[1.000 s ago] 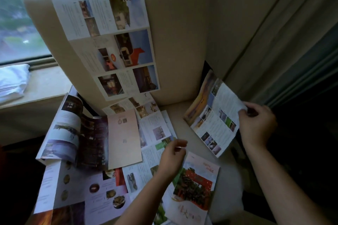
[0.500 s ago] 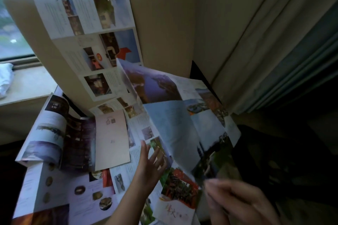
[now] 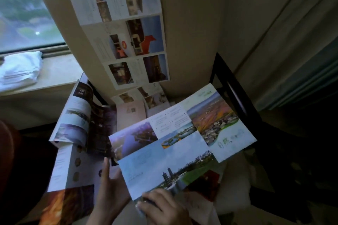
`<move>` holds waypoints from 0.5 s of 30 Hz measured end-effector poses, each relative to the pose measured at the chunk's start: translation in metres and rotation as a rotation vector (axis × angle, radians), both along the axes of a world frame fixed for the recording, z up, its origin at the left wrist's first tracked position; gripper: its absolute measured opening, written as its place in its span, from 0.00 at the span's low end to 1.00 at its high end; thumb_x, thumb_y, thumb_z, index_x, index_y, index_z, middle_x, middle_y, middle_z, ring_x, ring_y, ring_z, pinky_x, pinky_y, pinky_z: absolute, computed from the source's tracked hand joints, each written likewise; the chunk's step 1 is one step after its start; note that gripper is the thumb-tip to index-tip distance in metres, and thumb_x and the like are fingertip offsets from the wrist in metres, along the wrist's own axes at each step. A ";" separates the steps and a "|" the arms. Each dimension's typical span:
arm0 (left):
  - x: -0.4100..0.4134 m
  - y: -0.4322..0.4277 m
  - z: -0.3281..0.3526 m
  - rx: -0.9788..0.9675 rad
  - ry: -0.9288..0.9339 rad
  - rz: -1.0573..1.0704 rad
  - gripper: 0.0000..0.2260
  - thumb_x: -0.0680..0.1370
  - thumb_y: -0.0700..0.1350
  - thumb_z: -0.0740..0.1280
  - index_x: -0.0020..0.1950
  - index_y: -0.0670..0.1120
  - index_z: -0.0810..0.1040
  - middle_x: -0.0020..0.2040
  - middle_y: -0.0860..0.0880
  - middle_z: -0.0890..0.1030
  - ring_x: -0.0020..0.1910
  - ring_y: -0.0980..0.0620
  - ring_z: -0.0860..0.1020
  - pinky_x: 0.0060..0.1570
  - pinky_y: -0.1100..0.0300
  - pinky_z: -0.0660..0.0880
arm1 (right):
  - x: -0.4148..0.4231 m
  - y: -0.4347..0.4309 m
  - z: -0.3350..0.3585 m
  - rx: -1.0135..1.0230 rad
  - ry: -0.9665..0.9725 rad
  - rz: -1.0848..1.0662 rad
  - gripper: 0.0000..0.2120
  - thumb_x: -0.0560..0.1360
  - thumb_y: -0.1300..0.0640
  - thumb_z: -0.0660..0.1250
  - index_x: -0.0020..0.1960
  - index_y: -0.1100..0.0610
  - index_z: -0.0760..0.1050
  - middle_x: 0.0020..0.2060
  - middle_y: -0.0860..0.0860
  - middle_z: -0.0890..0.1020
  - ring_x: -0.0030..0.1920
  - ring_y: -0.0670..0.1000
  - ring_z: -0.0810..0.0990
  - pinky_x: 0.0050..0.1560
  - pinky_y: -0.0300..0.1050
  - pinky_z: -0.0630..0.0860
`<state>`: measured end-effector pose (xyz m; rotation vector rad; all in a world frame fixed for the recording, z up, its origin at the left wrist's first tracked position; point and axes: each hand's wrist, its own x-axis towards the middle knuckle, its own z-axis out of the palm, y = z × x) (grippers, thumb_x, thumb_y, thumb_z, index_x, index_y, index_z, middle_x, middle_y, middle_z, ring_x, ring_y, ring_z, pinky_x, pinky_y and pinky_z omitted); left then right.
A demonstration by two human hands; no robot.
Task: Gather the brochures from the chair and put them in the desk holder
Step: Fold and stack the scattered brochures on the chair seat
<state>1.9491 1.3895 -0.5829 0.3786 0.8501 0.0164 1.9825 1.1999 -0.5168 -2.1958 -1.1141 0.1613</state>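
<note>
Right hand (image 3: 162,204), at 6 o'clock: fingers curled over the near edge of the unfolded brochure (image 3: 173,144) and pinching it. The wrist is cut off by the lower frame edge.

Left hand (image 3: 111,186), at 7 o'clock: one digit is straight and points toward 12 beside the brochure's left corner. The other fingers are covered by the sheet, so we cannot tell whether they are spread or gripping.

The unfolded brochure is held above the seat and spans from centre to 3 o'clock, hiding most of what lies under it. Its print is blurred and we cannot read it.

Count of brochures:
- One is in hand.
- At least five are on the chair (image 3: 188,33), though overlaps make the total unsure.
- The tall sheet (image 3: 128,33) leans against the chair back at 12 o'clock, with its top cut off.
- The dark spread (image 3: 82,124) hangs over the seat's edge at 9.
- The beige leaflet (image 3: 130,113) lies at centre, half covered.
- The white sheet with round pictures (image 3: 73,166) lies at 8.
- Only a corner of the red-covered one (image 3: 208,182) shows, at 5.

Elsewhere we note one folded white towel (image 3: 20,69) on the sill (image 3: 54,73) at 9 to 10 o'clock. The window (image 3: 23,5) is at 10 to 11, and the curtain (image 3: 274,23) is at 2.
</note>
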 end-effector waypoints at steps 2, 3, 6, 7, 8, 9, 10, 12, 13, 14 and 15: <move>0.007 -0.002 0.000 0.188 0.107 -0.157 0.27 0.71 0.62 0.68 0.63 0.46 0.77 0.55 0.44 0.80 0.55 0.45 0.78 0.55 0.51 0.74 | -0.003 0.005 -0.021 -0.077 0.034 0.040 0.03 0.69 0.49 0.71 0.43 0.42 0.80 0.47 0.38 0.82 0.50 0.37 0.80 0.51 0.29 0.74; 0.011 -0.002 -0.007 0.340 0.210 -0.167 0.23 0.73 0.58 0.67 0.63 0.46 0.76 0.52 0.47 0.79 0.52 0.48 0.79 0.52 0.52 0.74 | -0.003 0.005 -0.027 -0.134 0.009 0.048 0.05 0.66 0.49 0.72 0.42 0.42 0.81 0.47 0.38 0.83 0.50 0.38 0.81 0.51 0.29 0.75; 0.022 -0.008 -0.021 0.742 0.458 -0.224 0.19 0.77 0.40 0.67 0.67 0.39 0.71 0.46 0.47 0.79 0.40 0.59 0.81 0.40 0.63 0.75 | 0.009 -0.006 -0.061 -0.053 0.033 -0.098 0.16 0.61 0.54 0.76 0.48 0.44 0.83 0.53 0.42 0.83 0.56 0.44 0.81 0.56 0.41 0.78; 0.025 -0.009 -0.029 0.814 0.511 -0.285 0.21 0.76 0.38 0.69 0.67 0.36 0.71 0.49 0.43 0.79 0.45 0.53 0.82 0.43 0.61 0.76 | 0.019 -0.016 -0.073 0.001 0.082 -0.276 0.21 0.61 0.58 0.77 0.53 0.47 0.82 0.57 0.45 0.81 0.60 0.47 0.78 0.59 0.47 0.77; 0.028 -0.012 -0.035 0.848 0.550 -0.341 0.23 0.74 0.39 0.72 0.67 0.35 0.70 0.54 0.38 0.79 0.53 0.45 0.80 0.50 0.54 0.76 | 0.032 -0.026 -0.082 -0.006 0.132 -0.484 0.25 0.64 0.61 0.77 0.60 0.49 0.78 0.63 0.47 0.77 0.65 0.51 0.74 0.63 0.52 0.74; 0.031 -0.016 -0.039 0.867 0.581 -0.400 0.26 0.73 0.40 0.73 0.66 0.34 0.69 0.59 0.35 0.77 0.59 0.39 0.77 0.57 0.49 0.74 | 0.047 -0.037 -0.091 -0.069 0.211 -0.667 0.30 0.67 0.60 0.75 0.67 0.50 0.72 0.68 0.49 0.72 0.70 0.52 0.68 0.68 0.55 0.69; 0.034 -0.021 -0.044 0.882 0.614 -0.451 0.27 0.72 0.43 0.74 0.66 0.35 0.69 0.61 0.35 0.76 0.60 0.39 0.76 0.60 0.48 0.73 | 0.063 -0.047 -0.101 -0.162 0.265 -0.809 0.34 0.70 0.56 0.73 0.72 0.50 0.64 0.73 0.50 0.65 0.74 0.54 0.61 0.71 0.56 0.63; 0.037 -0.030 -0.056 0.962 0.665 -0.527 0.25 0.70 0.47 0.76 0.63 0.39 0.72 0.60 0.40 0.79 0.57 0.43 0.78 0.59 0.49 0.75 | 0.092 -0.067 -0.124 -0.342 0.349 -0.947 0.43 0.71 0.45 0.70 0.77 0.53 0.50 0.78 0.54 0.52 0.77 0.55 0.49 0.74 0.54 0.53; 0.038 -0.034 -0.059 1.021 0.686 -0.557 0.24 0.69 0.49 0.76 0.60 0.41 0.74 0.58 0.41 0.80 0.55 0.44 0.79 0.57 0.48 0.77 | 0.103 -0.074 -0.134 -0.408 0.391 -0.961 0.47 0.70 0.41 0.69 0.77 0.55 0.45 0.78 0.54 0.48 0.77 0.55 0.46 0.75 0.53 0.51; 0.040 -0.038 -0.062 1.084 0.713 -0.583 0.24 0.69 0.51 0.76 0.59 0.42 0.74 0.57 0.42 0.80 0.55 0.44 0.79 0.56 0.47 0.77 | 0.109 -0.077 -0.143 -0.451 0.427 -0.957 0.50 0.69 0.38 0.68 0.77 0.57 0.43 0.78 0.55 0.46 0.77 0.55 0.45 0.75 0.52 0.49; 0.040 -0.040 -0.065 1.147 0.750 -0.609 0.26 0.68 0.53 0.76 0.60 0.43 0.74 0.58 0.43 0.79 0.56 0.44 0.78 0.56 0.47 0.77 | 0.112 -0.077 -0.150 -0.491 0.455 -0.939 0.51 0.69 0.37 0.67 0.77 0.58 0.41 0.78 0.55 0.46 0.78 0.55 0.45 0.76 0.51 0.48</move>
